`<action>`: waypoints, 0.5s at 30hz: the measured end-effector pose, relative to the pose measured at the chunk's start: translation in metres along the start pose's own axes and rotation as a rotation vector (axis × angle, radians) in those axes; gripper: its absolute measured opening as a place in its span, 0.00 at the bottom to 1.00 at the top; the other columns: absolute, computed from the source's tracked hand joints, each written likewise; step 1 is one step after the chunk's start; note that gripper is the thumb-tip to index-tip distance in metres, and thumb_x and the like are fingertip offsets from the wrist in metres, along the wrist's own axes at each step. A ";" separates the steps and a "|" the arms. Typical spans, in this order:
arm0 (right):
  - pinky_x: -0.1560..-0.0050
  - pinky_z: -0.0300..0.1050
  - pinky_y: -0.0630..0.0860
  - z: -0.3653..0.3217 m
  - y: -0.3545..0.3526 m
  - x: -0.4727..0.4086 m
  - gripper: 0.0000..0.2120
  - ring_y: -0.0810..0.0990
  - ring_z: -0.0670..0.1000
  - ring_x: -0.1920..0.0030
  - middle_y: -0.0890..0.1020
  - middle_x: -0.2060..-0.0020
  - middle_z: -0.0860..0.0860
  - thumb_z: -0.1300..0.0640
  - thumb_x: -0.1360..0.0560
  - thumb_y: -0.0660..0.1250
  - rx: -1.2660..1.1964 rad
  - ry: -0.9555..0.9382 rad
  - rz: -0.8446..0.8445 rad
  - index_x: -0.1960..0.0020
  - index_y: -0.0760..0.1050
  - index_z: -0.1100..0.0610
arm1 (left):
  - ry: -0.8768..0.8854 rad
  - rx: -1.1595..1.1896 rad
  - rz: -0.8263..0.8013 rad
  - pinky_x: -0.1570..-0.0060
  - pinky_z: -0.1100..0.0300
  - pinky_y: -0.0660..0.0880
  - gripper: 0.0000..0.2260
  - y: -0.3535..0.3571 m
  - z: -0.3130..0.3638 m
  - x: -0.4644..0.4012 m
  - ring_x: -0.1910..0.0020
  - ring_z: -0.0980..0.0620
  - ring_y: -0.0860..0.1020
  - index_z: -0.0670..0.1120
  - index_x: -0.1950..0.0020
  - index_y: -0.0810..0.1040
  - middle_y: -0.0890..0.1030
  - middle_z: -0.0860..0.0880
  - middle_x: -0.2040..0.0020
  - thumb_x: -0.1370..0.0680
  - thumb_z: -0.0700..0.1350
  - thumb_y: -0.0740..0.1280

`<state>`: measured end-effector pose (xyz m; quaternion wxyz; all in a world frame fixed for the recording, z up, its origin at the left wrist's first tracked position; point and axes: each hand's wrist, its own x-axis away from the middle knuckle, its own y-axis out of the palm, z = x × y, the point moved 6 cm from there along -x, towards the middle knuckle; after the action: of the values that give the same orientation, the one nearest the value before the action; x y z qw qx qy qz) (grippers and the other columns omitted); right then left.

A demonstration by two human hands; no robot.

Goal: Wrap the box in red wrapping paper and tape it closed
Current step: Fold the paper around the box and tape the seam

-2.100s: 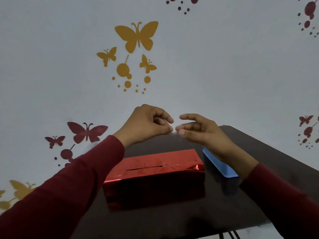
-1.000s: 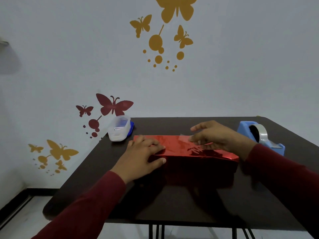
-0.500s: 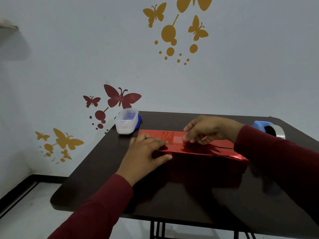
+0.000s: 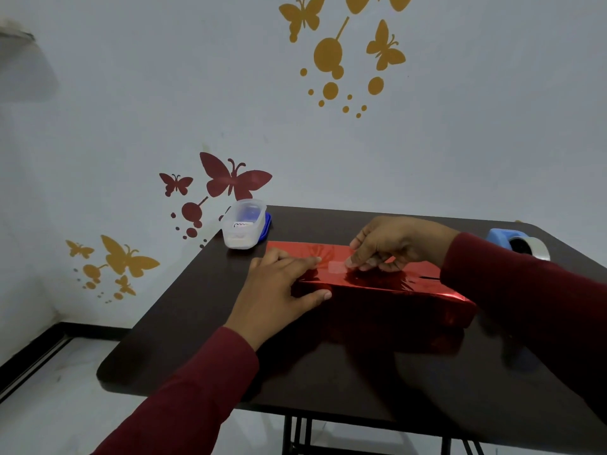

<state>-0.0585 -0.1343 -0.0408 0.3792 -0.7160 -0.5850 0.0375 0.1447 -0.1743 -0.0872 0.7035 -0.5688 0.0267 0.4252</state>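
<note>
Right now I see the dark brown table filling the lower middle of the head view, pushed against a pale wall dotted with gold and maroon butterfly stickers. Sitting on the tabletop, a little right of centre, is the box wrapped in shiny red paper, lying flat with its long side toward me; a dark slit shows along the top seam near its right end. Both arms come in wearing maroon sleeves. My left hand lies on the box's left end, fingers laid out flat across the top and the thumb against the near face, pressing rather than grasping. My right hand hovers over the middle of the top, its fingertips curled down and pinching one end of a short piece of clear tape, whose other end lies on the red paper just beyond the left hand's fingertips. At the table's far left corner stands a small translucent plastic container on a blue lid, just apart from the box. At the far right edge, partly hidden behind my right sleeve, sits a blue tape dispenser with its roll of tape.
</note>
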 end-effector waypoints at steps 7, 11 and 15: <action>0.62 0.39 0.69 -0.001 0.004 0.002 0.09 0.84 0.44 0.64 0.84 0.69 0.48 0.63 0.29 0.80 0.051 0.004 0.029 0.56 0.81 0.53 | -0.009 0.021 0.007 0.38 0.58 0.61 0.27 -0.001 0.000 0.000 0.47 0.68 0.60 0.59 0.28 0.76 0.62 0.75 0.51 0.26 0.65 0.72; 0.64 0.38 0.69 -0.002 0.005 0.000 0.09 0.81 0.45 0.65 0.84 0.66 0.51 0.62 0.31 0.81 0.097 0.021 0.055 0.58 0.82 0.53 | -0.020 0.021 0.000 0.38 0.57 0.63 0.27 -0.002 0.000 0.001 0.49 0.67 0.59 0.59 0.28 0.76 0.63 0.73 0.52 0.25 0.64 0.72; 0.62 0.40 0.70 -0.006 0.008 -0.003 0.10 0.83 0.45 0.65 0.85 0.66 0.51 0.60 0.32 0.82 0.186 0.037 0.067 0.55 0.82 0.55 | -0.024 0.011 -0.009 0.37 0.56 0.64 0.27 -0.001 0.001 0.001 0.50 0.65 0.59 0.60 0.28 0.76 0.63 0.73 0.53 0.25 0.64 0.72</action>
<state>-0.0500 -0.1402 -0.0419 0.4533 -0.6975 -0.5475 0.0911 0.1455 -0.1734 -0.0861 0.7088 -0.5600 0.0179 0.4286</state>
